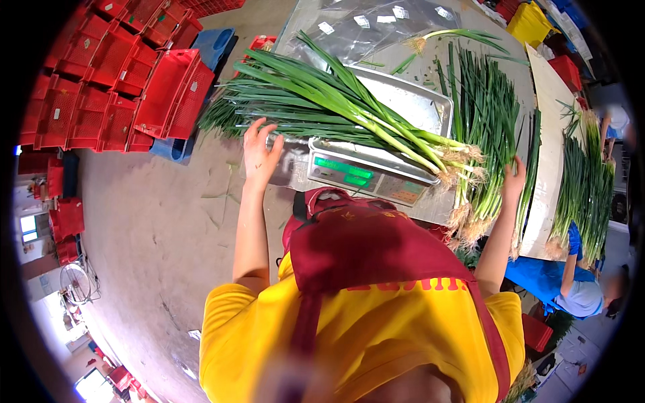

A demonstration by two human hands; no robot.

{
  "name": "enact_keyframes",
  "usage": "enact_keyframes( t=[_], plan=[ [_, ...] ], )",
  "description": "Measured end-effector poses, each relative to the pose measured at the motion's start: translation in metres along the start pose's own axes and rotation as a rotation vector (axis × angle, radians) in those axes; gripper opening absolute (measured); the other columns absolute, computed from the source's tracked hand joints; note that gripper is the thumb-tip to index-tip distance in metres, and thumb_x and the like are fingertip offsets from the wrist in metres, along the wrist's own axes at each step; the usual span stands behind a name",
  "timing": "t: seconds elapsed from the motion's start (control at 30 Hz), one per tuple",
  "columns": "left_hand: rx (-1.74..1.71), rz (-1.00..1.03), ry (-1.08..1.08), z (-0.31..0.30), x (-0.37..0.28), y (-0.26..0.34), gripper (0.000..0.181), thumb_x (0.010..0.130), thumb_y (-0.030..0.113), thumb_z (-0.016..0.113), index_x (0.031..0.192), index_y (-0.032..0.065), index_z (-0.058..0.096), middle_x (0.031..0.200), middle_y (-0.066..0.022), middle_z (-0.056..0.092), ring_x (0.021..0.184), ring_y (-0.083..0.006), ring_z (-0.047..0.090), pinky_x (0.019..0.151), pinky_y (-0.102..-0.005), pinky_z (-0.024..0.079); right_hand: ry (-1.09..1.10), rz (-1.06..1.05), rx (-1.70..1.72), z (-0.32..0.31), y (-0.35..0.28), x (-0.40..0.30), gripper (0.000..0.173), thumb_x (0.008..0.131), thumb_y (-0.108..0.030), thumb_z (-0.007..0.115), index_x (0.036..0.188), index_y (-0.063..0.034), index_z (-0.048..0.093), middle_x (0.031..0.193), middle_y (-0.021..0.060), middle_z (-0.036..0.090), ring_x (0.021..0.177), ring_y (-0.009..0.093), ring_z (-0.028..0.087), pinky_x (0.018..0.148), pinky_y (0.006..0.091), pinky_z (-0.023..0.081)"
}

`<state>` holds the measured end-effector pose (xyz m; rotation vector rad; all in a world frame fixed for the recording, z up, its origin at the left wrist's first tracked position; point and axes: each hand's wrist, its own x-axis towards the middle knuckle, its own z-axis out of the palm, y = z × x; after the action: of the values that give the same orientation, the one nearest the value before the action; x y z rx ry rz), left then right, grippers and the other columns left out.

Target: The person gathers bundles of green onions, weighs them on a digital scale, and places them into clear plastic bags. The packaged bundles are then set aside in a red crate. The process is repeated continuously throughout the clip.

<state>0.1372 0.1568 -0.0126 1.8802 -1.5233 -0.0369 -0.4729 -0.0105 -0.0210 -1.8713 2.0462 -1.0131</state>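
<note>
Long green onions (363, 116) with white roots lie across the metal pan (421, 98) of a digital scale (342, 174) with lit green displays. Their leaves run leftward past the pan. My left hand (261, 153) is by the leaves, fingers spread and holding nothing, next to clear plastic (289, 161). On the table right of the scale is a thick pile of green onions (486, 111), roots toward me. My right hand (514, 176) is at this pile's right side, its fingertips by the leaves; whether it grips a stalk is not clear.
Clear plastic bags (363, 25) with white labels lie at the table's far side, near a loose green onion (443, 35). Red crates (171, 95) stand stacked at left on blue pallets (214, 45). Rightward, past a pale board (549, 131), a blue-gloved co-worker (579, 292) touches more onions (574, 186).
</note>
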Motion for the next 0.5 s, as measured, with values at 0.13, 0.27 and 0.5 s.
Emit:
enact_keyframes(
  t=[0.13, 0.27, 0.5],
  plan=[
    [-0.066, 0.094, 0.004, 0.01, 0.005, 0.022, 0.026, 0.071, 0.01, 0.062, 0.096, 0.006, 0.056, 0.109, -0.0123, 0.053, 0.101, -0.0313, 0.049, 0.087, -0.0397, 0.039, 0.037, -0.17, 0.054, 0.008, -0.087, -0.016, 0.032, 0.076, -0.015, 0.061, 0.106, -0.0054, 0.058, 0.112, 0.0118, 0.055, 0.111, 0.026, 0.045, 0.09, 0.0358, 0.036],
    [-0.166, 0.456, -0.042, 0.042, 0.027, 0.079, 0.032, 0.069, 0.008, 0.063, 0.099, 0.0069, 0.056, 0.104, -0.0103, 0.056, 0.099, -0.0278, 0.051, 0.085, -0.0373, 0.041, -0.066, -0.727, 0.017, 0.051, -0.174, -0.054, 0.029, 0.071, -0.027, 0.068, 0.096, -0.0144, 0.06, 0.095, 0.0004, 0.06, 0.095, 0.016, 0.051, 0.092, 0.0359, 0.023],
    [0.125, 0.745, -0.508, 0.085, 0.074, 0.157, 0.09, 0.058, 0.034, 0.074, 0.133, 0.0208, 0.027, 0.135, -0.0131, 0.031, 0.127, -0.0282, 0.026, 0.103, -0.0496, 0.018, -0.438, -0.746, -0.037, 0.071, -0.21, -0.078, 0.042, 0.06, -0.006, 0.064, 0.101, -0.0093, 0.054, 0.095, 0.0072, 0.058, 0.093, 0.023, 0.052, 0.093, 0.0398, 0.031]
  ],
)
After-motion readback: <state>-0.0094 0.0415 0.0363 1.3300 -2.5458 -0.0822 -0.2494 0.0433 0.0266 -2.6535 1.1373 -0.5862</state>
